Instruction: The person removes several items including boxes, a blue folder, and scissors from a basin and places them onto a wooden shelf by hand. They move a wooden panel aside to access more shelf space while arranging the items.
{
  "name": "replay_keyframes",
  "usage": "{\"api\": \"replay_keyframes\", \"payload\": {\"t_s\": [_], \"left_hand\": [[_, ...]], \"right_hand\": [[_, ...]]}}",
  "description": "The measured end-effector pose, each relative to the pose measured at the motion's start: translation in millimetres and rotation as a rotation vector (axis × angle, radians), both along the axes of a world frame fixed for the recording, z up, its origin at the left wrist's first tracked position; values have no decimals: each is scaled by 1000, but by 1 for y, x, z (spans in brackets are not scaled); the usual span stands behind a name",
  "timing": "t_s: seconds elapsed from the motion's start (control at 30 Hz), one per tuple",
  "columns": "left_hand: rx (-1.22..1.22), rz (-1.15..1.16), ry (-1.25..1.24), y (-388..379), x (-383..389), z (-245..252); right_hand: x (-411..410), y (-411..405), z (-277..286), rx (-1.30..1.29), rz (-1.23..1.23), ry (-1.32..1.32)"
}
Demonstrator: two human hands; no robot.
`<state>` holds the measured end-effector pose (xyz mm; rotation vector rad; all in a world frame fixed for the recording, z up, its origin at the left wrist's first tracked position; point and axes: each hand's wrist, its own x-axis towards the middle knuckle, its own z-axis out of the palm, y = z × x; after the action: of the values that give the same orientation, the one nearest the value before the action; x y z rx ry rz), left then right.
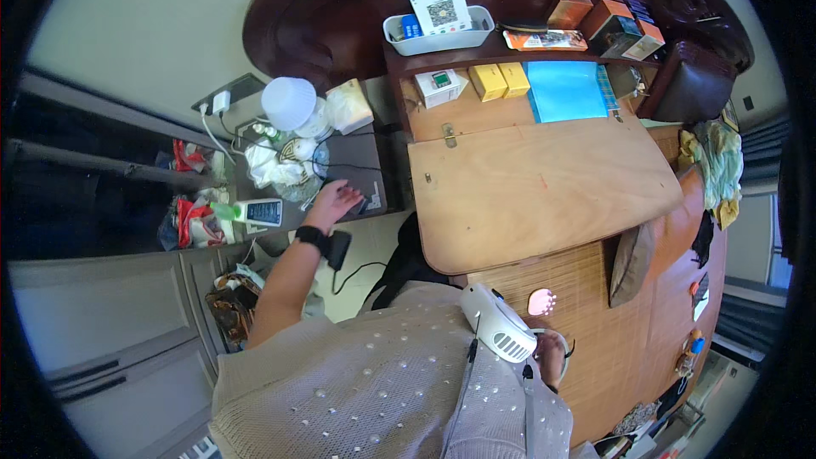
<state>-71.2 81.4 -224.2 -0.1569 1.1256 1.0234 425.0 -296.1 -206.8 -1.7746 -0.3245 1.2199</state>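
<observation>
My left hand [336, 201] reaches over the dark bedside table [376, 175], palm turned partly up and fingers apart, with nothing seen in it. A small dark object lies by its fingertips. Clear plastic bags [299, 188] and white crumpled packaging [271, 166] are just beyond it, and a white bottle with a green cap [261, 211] lies to its left. On my right side, my right hand [551, 357] is low beside a white neck fan [500, 325] hanging at my chest; part of the hand is hidden by a pale band and my clothing.
A wooden folding board [542, 197] spans the area ahead. Behind it are yellow boxes [498, 81], a blue folder [566, 90] and a white basket [440, 43]. A pink object [541, 301] lies on the bed mat [593, 344]. Cables cross the bedside table, and a ribbed white shade [289, 103] stands there.
</observation>
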Motion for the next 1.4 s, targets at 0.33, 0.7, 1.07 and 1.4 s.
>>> {"api": "replay_keyframes", "payload": {"t_s": [0.33,0.7,1.07,1.4], "left_hand": [[-187,319,188,-233,-156,16],[-413,563,34,-222,-329,-82],[-278,87,-156,-136,-444,-106],[-252,-538,534,-26,-404,-90]], "right_hand": [[-20,213,69,262,453,-262],[-179,297,64,9,917,327],[-339,476,-123,-11,825,-252],[-384,521,-167,-193,840,-214]]}}
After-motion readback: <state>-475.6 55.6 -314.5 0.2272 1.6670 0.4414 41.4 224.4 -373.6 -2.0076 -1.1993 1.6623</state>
